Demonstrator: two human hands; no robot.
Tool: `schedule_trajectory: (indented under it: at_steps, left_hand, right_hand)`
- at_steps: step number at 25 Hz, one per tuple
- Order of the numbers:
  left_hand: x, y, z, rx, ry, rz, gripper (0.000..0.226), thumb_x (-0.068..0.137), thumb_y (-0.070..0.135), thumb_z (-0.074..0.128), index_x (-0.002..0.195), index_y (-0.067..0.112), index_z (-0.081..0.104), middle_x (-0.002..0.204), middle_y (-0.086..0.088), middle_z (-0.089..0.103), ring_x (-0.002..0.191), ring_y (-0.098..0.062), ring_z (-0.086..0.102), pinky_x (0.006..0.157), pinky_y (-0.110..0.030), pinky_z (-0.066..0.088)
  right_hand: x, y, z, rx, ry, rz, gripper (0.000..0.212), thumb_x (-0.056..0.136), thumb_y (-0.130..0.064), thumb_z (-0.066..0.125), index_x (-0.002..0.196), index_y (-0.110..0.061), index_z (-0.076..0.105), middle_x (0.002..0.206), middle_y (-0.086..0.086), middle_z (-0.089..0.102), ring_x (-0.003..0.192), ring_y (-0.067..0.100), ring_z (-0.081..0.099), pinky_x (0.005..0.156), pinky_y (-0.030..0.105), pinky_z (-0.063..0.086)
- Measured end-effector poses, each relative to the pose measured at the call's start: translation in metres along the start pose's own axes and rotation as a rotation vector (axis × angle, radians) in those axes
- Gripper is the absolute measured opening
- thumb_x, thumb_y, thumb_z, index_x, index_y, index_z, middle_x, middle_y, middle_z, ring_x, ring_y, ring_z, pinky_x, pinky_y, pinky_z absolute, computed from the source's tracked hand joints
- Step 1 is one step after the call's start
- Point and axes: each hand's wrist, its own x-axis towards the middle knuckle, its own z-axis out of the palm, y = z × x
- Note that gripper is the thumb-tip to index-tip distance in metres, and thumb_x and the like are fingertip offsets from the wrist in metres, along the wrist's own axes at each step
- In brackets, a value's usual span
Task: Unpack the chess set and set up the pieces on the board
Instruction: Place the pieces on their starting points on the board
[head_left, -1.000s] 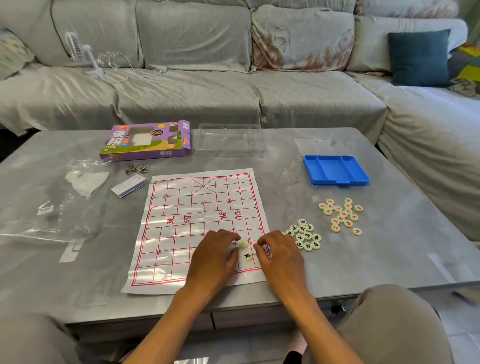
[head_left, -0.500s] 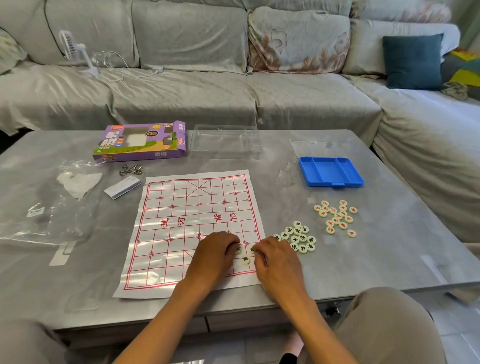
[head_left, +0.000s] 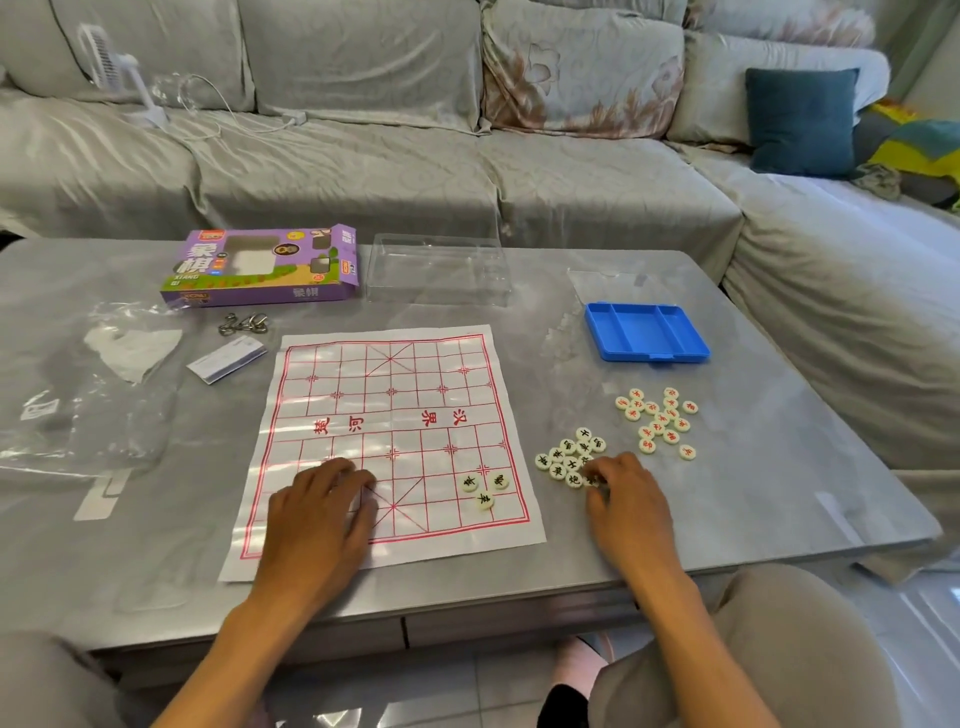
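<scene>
Grey sofa cushions (head_left: 363, 156) fill the far side of the room, and in front of them stretches the grey marble-look coffee table (head_left: 753, 519) at which we sit. On it, near and centre, lies our thin white paper chessboard with its red grid (head_left: 389, 415), unfolded flat. Far left sits the purple cardboard game box (head_left: 265, 270), with the clear plastic lid (head_left: 436, 270) just to its right and a crumpled clear plastic bag (head_left: 93, 395) at the left edge. Right of the board rests the blue compartmented plastic tray (head_left: 647, 332).

Our left hand (head_left: 317, 519) lies palm down on the near left of the board, fingers loosely spread and holding nothing. Our right hand (head_left: 623, 504) reaches into the cluster of cream discs with black characters (head_left: 569, 457) just off the board's right edge; its fingers are curled over the near discs, but we cannot tell whether one is pinched. A second cluster, the cream discs with red characters (head_left: 657, 421), lies farther right. Only three black-character discs (head_left: 483, 488) stand on the board, near its near right corner, close together.

We judge the set-up barely begun. The paper board is light: lifting the left hand while sliding a disc could shift it and scatter the placed three. Fingers raking the tight pile may also knock discs toward the table edge.
</scene>
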Motion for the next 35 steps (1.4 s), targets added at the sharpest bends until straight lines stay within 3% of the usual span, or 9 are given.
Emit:
schedule_trajectory:
  at_steps: [5, 12, 15, 17, 21, 27, 31, 35]
  left_hand:
    - [0.000, -0.001, 0.006, -0.026, 0.031, 0.017, 0.043, 0.094, 0.048, 0.027, 0.115, 0.028, 0.060, 0.134, 0.000, 0.055, 0.124, -0.025, 0.050, 0.099, -0.045, 0.039]
    - [-0.003, 0.003, 0.004, -0.019, 0.031, 0.002, 0.047, 0.095, 0.048, 0.025, 0.114, 0.026, 0.062, 0.131, -0.002, 0.057, 0.122, -0.027, 0.053, 0.099, -0.045, 0.040]
    - [-0.004, 0.005, 0.004, -0.004, 0.028, -0.005, 0.045, 0.094, 0.047, 0.027, 0.115, 0.026, 0.061, 0.130, -0.002, 0.058, 0.120, -0.027, 0.054, 0.097, -0.045, 0.042]
    - [-0.005, 0.005, 0.004, 0.001, 0.031, -0.001, 0.045, 0.094, 0.047, 0.027, 0.114, 0.026, 0.061, 0.129, -0.002, 0.059, 0.119, -0.027, 0.055, 0.097, -0.045, 0.042]
    - [-0.005, 0.004, 0.005, 0.010, 0.024, 0.005, 0.044, 0.094, 0.046, 0.028, 0.114, 0.025, 0.061, 0.129, -0.003, 0.059, 0.119, -0.028, 0.055, 0.097, -0.046, 0.042]
    - [-0.006, 0.003, 0.005, 0.008, 0.024, 0.008, 0.043, 0.093, 0.046, 0.030, 0.114, 0.025, 0.061, 0.130, -0.004, 0.058, 0.119, -0.029, 0.054, 0.096, -0.047, 0.042]
    - [-0.005, 0.004, 0.005, 0.003, 0.016, 0.000, 0.044, 0.093, 0.047, 0.028, 0.115, 0.026, 0.060, 0.131, -0.003, 0.057, 0.120, -0.028, 0.054, 0.098, -0.046, 0.041]
    - [-0.005, 0.004, 0.004, 0.011, 0.017, -0.005, 0.045, 0.094, 0.047, 0.027, 0.116, 0.026, 0.059, 0.131, -0.002, 0.057, 0.120, -0.027, 0.054, 0.098, -0.045, 0.040]
  right_hand:
    - [-0.003, 0.005, 0.003, 0.008, 0.056, -0.059, 0.019, 0.093, -0.026, 0.055, 0.109, -0.020, 0.062, 0.116, -0.004, 0.051, 0.100, 0.013, 0.046, 0.079, 0.024, 0.038]
    - [-0.005, 0.006, 0.004, 0.055, 0.113, 0.053, 0.025, 0.092, -0.037, 0.057, 0.112, -0.021, 0.061, 0.115, -0.003, 0.050, 0.100, 0.012, 0.044, 0.080, 0.023, 0.037]
    - [-0.002, 0.007, 0.002, -0.006, 0.070, 0.019, 0.023, 0.094, -0.039, 0.054, 0.109, -0.023, 0.059, 0.109, -0.003, 0.055, 0.097, 0.014, 0.047, 0.074, 0.025, 0.036]
    - [0.000, 0.007, 0.004, -0.031, 0.049, -0.011, 0.023, 0.095, -0.038, 0.052, 0.110, -0.022, 0.059, 0.104, -0.004, 0.055, 0.093, 0.014, 0.049, 0.071, 0.026, 0.037]
    - [0.001, 0.009, 0.001, 0.026, 0.000, -0.041, 0.025, 0.096, -0.031, 0.053, 0.117, -0.021, 0.061, 0.116, -0.002, 0.054, 0.102, 0.019, 0.052, 0.077, 0.025, 0.036]
    - [0.002, 0.007, 0.002, 0.019, -0.012, -0.019, 0.027, 0.097, -0.028, 0.050, 0.121, -0.021, 0.059, 0.117, 0.002, 0.053, 0.101, 0.019, 0.051, 0.079, 0.028, 0.041]
    - [0.004, 0.007, -0.005, 0.187, 0.036, 0.060, 0.013, 0.091, -0.029, 0.062, 0.102, -0.023, 0.063, 0.100, -0.004, 0.057, 0.083, 0.008, 0.052, 0.072, 0.022, 0.037]
    - [-0.003, -0.007, 0.009, 0.073, 0.133, -0.002, 0.007, 0.091, -0.027, 0.058, 0.092, -0.021, 0.062, 0.094, -0.004, 0.061, 0.084, 0.013, 0.052, 0.071, 0.030, 0.046]
